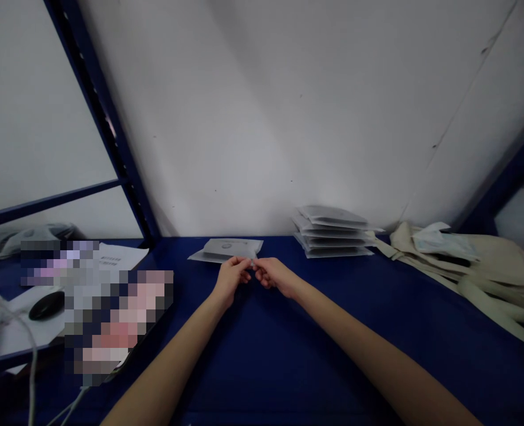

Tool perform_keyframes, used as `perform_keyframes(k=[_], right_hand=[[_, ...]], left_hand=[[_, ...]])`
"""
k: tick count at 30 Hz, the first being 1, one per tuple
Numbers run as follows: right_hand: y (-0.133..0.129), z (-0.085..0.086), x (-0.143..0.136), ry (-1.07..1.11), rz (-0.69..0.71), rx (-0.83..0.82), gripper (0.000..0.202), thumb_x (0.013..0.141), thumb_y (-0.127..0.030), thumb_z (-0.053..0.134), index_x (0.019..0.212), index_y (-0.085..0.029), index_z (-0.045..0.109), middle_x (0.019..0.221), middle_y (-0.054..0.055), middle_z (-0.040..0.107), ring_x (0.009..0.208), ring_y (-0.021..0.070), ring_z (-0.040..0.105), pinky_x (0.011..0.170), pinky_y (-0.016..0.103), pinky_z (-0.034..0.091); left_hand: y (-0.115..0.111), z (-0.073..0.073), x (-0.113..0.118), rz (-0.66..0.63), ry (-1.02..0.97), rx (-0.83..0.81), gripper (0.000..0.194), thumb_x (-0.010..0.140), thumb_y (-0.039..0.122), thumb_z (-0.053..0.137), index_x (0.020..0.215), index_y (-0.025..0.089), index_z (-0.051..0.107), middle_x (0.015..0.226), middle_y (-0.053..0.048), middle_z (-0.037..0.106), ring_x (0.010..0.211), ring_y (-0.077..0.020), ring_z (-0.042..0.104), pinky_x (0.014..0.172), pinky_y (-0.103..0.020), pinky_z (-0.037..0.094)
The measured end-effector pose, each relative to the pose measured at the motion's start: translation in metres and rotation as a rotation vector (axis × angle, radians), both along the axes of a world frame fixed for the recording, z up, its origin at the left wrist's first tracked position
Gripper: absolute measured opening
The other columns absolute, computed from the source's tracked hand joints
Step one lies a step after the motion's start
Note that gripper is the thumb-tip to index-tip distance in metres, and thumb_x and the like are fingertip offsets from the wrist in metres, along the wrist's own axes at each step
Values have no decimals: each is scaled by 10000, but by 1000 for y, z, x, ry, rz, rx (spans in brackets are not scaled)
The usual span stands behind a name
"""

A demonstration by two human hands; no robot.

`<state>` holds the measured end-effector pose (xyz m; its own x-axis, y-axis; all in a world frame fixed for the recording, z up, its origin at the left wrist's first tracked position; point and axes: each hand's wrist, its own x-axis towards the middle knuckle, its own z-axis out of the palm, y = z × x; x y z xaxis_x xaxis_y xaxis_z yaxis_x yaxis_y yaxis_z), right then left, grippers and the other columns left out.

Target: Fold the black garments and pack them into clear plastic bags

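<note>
My left hand (233, 277) and my right hand (276, 276) meet above the blue table, thumbs and fingertips pinched close together. Between them, a pale corner of a flat, frosted plastic packet (232, 249) appears to be gripped. A small round mark shows on its top face. My left hand covers part of the packet's near edge, so the exact grip is partly hidden. To the right, beyond my right hand, rises a stack of several similar frosted packets (333, 232).
Cream cloth bags with straps (488, 266) lie at the right. On the left are a blurred-out phone-like object (124, 322), printed papers (122, 260), a black computer mouse (48, 305) and a white cable (34, 367). A blue metal frame post (111, 130) stands against the white wall (262, 118).
</note>
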<state>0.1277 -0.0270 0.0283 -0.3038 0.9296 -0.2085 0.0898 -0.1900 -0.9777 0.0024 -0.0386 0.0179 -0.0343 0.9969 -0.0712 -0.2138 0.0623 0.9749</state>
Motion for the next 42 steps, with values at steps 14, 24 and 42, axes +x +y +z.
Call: perform_keyframes(k=[14,24,42], right_hand=[[2,-1,-9,16,-81,101,269,812,-146,428,545,-167,448,393,-92,387,279,17,274,317,162,168],[18,8,25,43,-86,180,206,745,-187,475,544,-166,435,428,-91,361,329,14,269,363,177,179],[30,21,74,-58,-162,208,221,726,-192,466,519,-177,388,441,-86,311,355,21,230,386,196,167]], left_hand=[[4,9,0,53,-3,-43,125,659,37,501,747,124,520,456,48,511,366,-53,427,395,-172,295],[19,9,-29,199,11,-28,135,614,66,526,729,133,507,463,66,478,374,-51,425,409,-177,292],[25,7,-43,389,83,-39,168,622,47,487,749,155,471,444,75,458,367,-50,412,405,-168,294]])
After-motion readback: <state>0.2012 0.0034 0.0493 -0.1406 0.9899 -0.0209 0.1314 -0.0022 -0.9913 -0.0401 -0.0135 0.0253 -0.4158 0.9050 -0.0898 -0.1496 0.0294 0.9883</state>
